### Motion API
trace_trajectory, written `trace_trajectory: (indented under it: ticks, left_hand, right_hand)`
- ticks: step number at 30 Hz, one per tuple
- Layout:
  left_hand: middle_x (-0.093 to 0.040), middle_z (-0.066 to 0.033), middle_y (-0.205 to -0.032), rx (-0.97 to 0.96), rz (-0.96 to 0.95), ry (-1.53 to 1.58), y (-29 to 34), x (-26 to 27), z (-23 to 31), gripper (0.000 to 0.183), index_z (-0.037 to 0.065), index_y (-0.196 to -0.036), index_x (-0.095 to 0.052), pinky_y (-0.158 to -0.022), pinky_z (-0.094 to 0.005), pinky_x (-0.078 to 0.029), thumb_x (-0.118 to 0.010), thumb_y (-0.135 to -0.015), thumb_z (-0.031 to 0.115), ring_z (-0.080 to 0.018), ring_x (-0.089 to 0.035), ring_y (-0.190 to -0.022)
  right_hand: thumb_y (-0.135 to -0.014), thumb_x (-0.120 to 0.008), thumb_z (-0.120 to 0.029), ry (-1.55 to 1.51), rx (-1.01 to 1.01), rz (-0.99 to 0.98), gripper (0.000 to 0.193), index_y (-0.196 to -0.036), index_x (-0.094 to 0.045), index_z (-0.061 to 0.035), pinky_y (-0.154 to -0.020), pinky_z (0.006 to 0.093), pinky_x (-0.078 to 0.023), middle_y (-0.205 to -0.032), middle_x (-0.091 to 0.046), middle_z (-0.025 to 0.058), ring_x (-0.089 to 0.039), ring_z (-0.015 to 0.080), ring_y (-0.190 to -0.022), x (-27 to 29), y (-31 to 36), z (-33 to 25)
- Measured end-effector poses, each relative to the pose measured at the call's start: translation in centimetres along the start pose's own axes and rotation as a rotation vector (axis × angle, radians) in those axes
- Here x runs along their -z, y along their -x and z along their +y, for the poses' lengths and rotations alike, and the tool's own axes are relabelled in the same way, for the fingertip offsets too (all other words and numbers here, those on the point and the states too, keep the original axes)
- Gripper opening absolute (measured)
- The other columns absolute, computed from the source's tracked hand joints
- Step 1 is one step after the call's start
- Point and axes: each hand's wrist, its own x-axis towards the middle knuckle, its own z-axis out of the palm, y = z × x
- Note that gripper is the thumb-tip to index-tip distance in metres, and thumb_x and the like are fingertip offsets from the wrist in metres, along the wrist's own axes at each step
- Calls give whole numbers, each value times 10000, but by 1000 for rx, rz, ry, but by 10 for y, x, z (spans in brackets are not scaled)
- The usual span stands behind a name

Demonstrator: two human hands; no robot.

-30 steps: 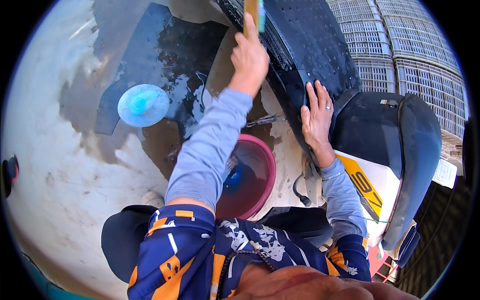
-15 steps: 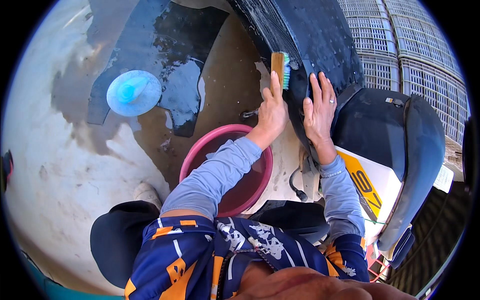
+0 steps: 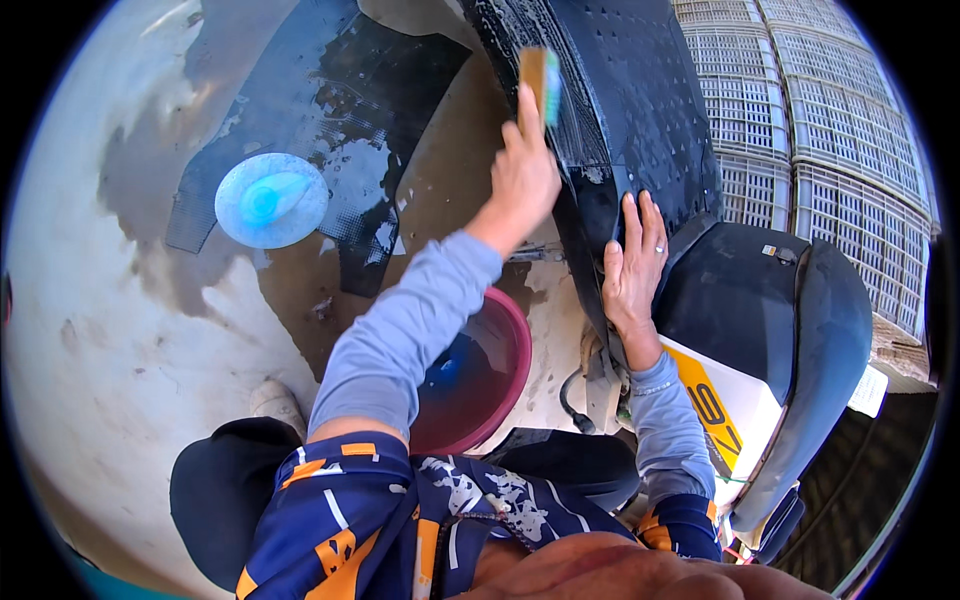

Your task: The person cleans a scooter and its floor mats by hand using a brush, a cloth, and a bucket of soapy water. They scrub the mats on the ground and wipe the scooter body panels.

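Note:
My left hand [image 3: 525, 175] is closed round the wooden back of a scrubbing brush [image 3: 538, 85], index finger stretched along it. The green and white bristles are blurred and face the wet, foam-streaked edge of a black panel [image 3: 640, 100] with a studded surface. Whether they touch it I cannot tell. My right hand [image 3: 637, 265] rests flat on the lower part of this panel, fingers extended, a ring on one finger. Just below it is the black seat [image 3: 740, 290] of a scooter-like vehicle, with a white and yellow side panel [image 3: 715, 400].
A dark red basin [image 3: 520, 350] with water stands below my left forearm. On the wet floor lie a black mat [image 3: 380, 110] and a pale blue round dish [image 3: 300, 225] with a brighter blue shape in it. White slatted crates [image 3: 850, 220] are stacked at the right.
The brush in my left hand has moved up and left along the panel's edge. My right hand remains flat on the panel. The view has shifted slightly.

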Motion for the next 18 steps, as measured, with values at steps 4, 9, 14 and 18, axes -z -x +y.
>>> trace_trajectory:
  ticks: [4,9,14,18]
  left_hand:
    - [-545,-328,-1072,62,249,0,-97,34,-13,848,80,-1588,-65,-767,-559,-527,-562,-902,57,-514,-630,-864]
    - [-522,-313,-1040,21,-74,150,72,-22,4,884,88,-1601,-50,-707,-581,-529,-561,-882,31,-509,-628,-780]
    - [-533,-317,-1060,-25,55,17,-27,19,13,848,56,-1580,-98,-709,-567,-537,-570,-877,19,-508,-628,-789]
    - [-547,-324,-1051,42,216,4,-82,38,2,831,49,-1581,-92,-735,-561,-535,-556,-892,21,-513,-628,-857]
  right_hand:
    - [-989,-415,-314,-18,57,9,566,-1495,-424,-62,-1173,516,-215,-1549,-356,185,-316,390,-1425,-4,-12,-10]
    - [-1013,-376,-357,4,16,-14,575,-1498,-418,-51,-1180,517,-205,-1560,-347,188,-308,396,-1434,-1,-4,-5]
    - [-1016,-374,-355,-8,31,-4,571,-1498,-418,-51,-1175,516,-205,-1554,-353,194,-312,400,-1430,-3,-8,-3]
    - [-1021,-376,-374,-8,52,-4,576,-1492,-424,-46,-1173,512,-219,-1552,-356,194,-318,405,-1425,-3,-11,-9]
